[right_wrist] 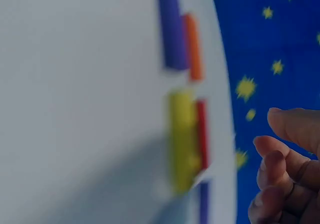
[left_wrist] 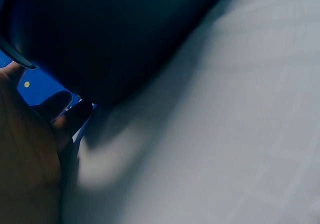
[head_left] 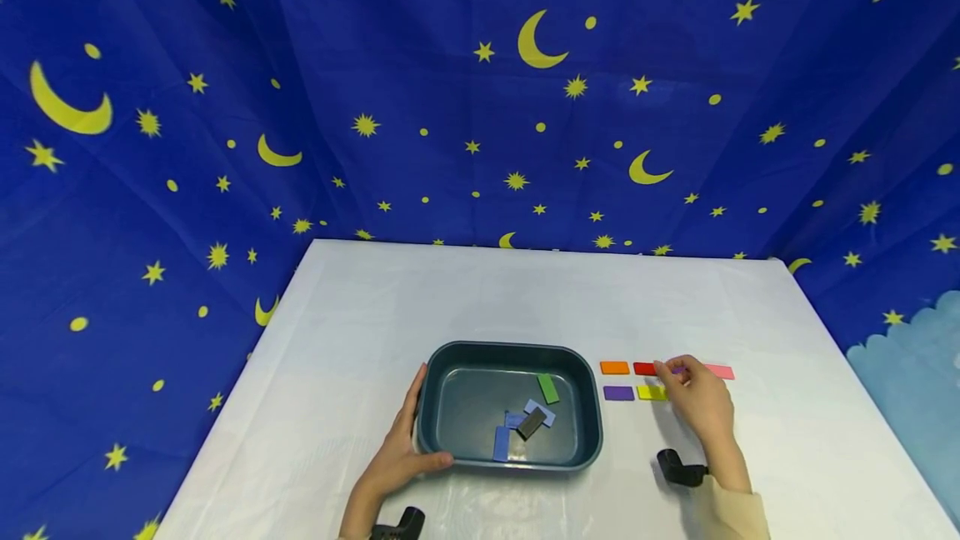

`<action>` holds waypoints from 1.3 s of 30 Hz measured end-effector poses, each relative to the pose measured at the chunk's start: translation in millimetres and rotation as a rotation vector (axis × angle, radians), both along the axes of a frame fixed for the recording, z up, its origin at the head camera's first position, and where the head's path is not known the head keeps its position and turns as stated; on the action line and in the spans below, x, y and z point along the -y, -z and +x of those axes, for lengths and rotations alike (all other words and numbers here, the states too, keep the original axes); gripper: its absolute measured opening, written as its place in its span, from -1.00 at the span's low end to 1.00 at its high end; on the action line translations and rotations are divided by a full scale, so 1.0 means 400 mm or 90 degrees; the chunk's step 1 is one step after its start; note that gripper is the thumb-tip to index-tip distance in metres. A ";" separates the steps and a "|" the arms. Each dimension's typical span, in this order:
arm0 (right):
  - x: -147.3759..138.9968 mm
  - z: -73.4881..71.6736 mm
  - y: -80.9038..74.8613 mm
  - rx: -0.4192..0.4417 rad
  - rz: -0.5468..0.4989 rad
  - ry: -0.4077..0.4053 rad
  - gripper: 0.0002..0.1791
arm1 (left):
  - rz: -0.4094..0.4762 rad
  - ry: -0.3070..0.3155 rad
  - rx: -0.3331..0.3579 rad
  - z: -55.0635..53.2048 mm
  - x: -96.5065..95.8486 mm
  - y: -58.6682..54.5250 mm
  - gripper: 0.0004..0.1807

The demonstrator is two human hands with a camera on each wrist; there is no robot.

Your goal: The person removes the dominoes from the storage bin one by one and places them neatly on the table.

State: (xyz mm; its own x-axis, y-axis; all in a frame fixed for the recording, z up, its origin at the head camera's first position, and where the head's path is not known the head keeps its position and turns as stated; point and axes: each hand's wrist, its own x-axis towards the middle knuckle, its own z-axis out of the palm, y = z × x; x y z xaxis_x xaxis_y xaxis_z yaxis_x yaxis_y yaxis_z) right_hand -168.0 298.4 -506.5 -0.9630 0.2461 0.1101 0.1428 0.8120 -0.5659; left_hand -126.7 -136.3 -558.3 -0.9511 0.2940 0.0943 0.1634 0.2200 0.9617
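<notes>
A dark blue-green rectangular basin [head_left: 510, 467] sits on the white table. My left hand [head_left: 397, 455] holds its left side, thumb over the front rim and fingers along the outer wall. Inside lie a green block [head_left: 547, 388], a black block [head_left: 532, 424] and several blue blocks [head_left: 501, 445]. Over the flat blocks at the right hovers my right hand [head_left: 703, 402], fingers bent loosely with nothing between them. Nearby lie orange [head_left: 615, 367], red [head_left: 643, 368], yellow [head_left: 651, 392], purple [head_left: 618, 393] and pink [head_left: 721, 372] blocks. Another purple block [head_left: 678, 370] is partly hidden by that hand.
The white table [head_left: 360, 298] reaches back to a dark blue curtain [head_left: 465, 40] with yellow moons and stars. A dark wrist camera [head_left: 678, 469] is worn on the right wrist, and another [head_left: 401, 525] on the left.
</notes>
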 end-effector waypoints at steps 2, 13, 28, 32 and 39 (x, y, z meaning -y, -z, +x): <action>0.025 -0.015 -0.024 -0.026 0.019 -0.044 -0.67 | -0.002 -0.003 0.001 0.000 0.000 0.001 0.32; 0.211 -0.078 -0.156 -0.038 0.096 -0.367 -0.82 | 0.007 -0.009 0.007 0.002 0.001 0.007 0.32; 0.418 -0.101 -0.140 0.092 0.173 -0.684 -0.76 | -0.002 -0.003 0.000 0.003 0.006 0.004 0.33; 0.443 -0.121 -0.111 0.198 0.124 -0.727 -0.73 | 0.011 -0.001 0.012 0.002 0.006 0.002 0.33; 0.466 -0.143 -0.067 0.261 0.070 -0.779 -0.69 | 0.030 0.003 0.029 0.000 0.003 0.002 0.33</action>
State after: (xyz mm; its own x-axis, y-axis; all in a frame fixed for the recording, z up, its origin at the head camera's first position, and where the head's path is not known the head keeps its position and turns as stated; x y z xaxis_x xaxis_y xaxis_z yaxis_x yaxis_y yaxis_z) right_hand -225.1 111.8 -479.6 -0.5226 -0.8047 -0.2818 -0.5752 0.5767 -0.5802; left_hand -126.8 -137.7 -559.1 -0.9535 0.2944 0.0647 0.1200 0.1739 0.9774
